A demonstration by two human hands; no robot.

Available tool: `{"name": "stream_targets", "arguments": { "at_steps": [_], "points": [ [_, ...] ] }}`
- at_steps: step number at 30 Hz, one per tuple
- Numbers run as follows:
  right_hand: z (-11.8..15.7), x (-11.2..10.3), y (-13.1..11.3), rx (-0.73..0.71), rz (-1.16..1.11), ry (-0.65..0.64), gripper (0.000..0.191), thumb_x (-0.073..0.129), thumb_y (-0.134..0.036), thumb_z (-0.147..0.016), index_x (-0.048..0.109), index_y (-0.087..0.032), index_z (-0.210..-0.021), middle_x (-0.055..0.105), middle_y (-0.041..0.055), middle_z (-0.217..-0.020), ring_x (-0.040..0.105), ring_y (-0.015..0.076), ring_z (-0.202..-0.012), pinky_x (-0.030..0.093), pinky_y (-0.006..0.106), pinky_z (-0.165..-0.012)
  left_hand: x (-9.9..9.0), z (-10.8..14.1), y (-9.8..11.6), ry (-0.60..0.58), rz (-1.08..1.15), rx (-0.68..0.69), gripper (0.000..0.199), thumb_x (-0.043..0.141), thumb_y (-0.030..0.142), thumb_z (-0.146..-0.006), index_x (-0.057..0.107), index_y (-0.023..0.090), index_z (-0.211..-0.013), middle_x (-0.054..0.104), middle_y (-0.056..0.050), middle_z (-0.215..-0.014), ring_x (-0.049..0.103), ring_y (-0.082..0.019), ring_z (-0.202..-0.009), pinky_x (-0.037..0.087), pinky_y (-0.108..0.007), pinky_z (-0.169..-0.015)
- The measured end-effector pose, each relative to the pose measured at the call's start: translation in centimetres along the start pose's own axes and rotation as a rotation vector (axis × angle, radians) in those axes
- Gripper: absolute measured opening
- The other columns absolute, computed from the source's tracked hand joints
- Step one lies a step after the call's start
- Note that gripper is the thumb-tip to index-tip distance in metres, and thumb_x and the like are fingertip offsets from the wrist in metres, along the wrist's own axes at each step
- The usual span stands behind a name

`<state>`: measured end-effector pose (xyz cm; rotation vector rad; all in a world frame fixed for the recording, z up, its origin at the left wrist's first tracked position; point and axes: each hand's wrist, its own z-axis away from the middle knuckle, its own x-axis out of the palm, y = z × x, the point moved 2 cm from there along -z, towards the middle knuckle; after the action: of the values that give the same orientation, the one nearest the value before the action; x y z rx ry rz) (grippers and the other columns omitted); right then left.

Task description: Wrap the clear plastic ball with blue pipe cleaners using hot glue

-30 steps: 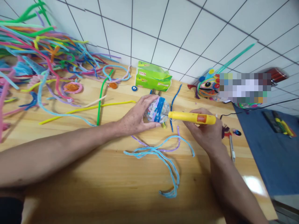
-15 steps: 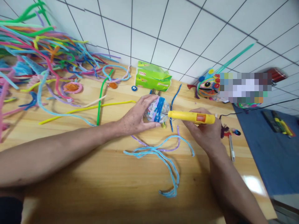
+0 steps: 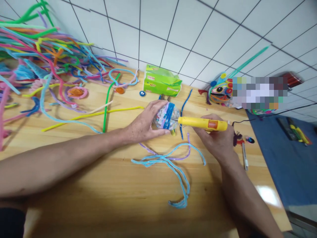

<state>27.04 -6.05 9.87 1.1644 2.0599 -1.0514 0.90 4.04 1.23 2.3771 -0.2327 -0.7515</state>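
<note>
My left hand (image 3: 146, 124) is wrapped around the far side of a rounded, speckled ball-like piece (image 3: 160, 116) with blue and purple pipe cleaner bands across it. Its thumb lies along the near edge. A yellow hot glue gun (image 3: 198, 122) is gripped in my right hand (image 3: 218, 138), its metal nozzle pointing left and meeting the piece beside the blue band. Whether glue is coming out is too small to tell. A blue pipe cleaner (image 3: 182, 107) lies just behind the nozzle. Nearer me rest bent light-blue pipe cleaners (image 3: 177, 170) and a purple one (image 3: 189, 145).
A big heap of coloured pipe cleaners (image 3: 49, 49) fills the back left. Against the tiled wall stands a green tissue pack (image 3: 160, 82), with a blue button (image 3: 142, 93) before it. A decorated figure (image 3: 220, 91), a pen (image 3: 244, 157) and a black cord (image 3: 272, 114) are at right.
Almost nothing differs. Both hands, the glue gun and the banded piece hold nearly the same positions, with only a tiny shift of the view.
</note>
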Motion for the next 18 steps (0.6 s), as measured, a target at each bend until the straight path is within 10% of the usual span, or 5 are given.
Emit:
{"name": "stream_targets", "arguments": {
  "at_steps": [18],
  "points": [
    [0.18,0.08,0.14,0.019,-0.002,-0.007,0.021,0.081,-0.043,-0.091,0.069,-0.026,-0.090,0.076,0.0004,-0.077,0.067,0.0193,-0.059,0.052,0.032,-0.056,0.08,0.06,-0.06,-0.027,-0.017,-0.063,0.099,0.087,0.051,-0.092,0.034,0.025,-0.171,0.050,-0.021,-0.166,0.048,-0.040,-0.159,0.043,-0.065,-0.134]
  ]
}}
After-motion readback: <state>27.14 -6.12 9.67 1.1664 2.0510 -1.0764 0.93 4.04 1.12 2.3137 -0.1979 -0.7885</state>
